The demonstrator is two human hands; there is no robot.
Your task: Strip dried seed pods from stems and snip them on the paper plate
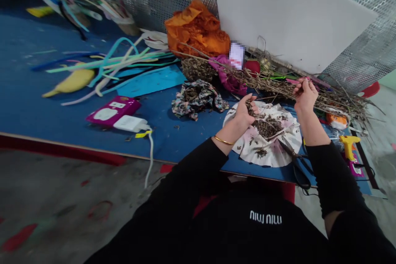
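My left hand is cupped with dried leaves in its curled fingers, above the left side of a round pale cloth. On the cloth lies a heap of crumbled dried leaves, with loose bits around it. My right hand is raised to the right of the cloth, fingers bent together in a pinch; what is in them is too small to make out. Behind both hands stretches a bundle of dried stalks. Black-handled scissors rest with their blades on the cloth's right edge.
Left of the cloth lie a crumpled floral cloth holding dried leaves, a purple packet and fuzzy stems. Orange crumpled paper stands behind. A yellow glue gun sits at the right. A white board leans at the back.
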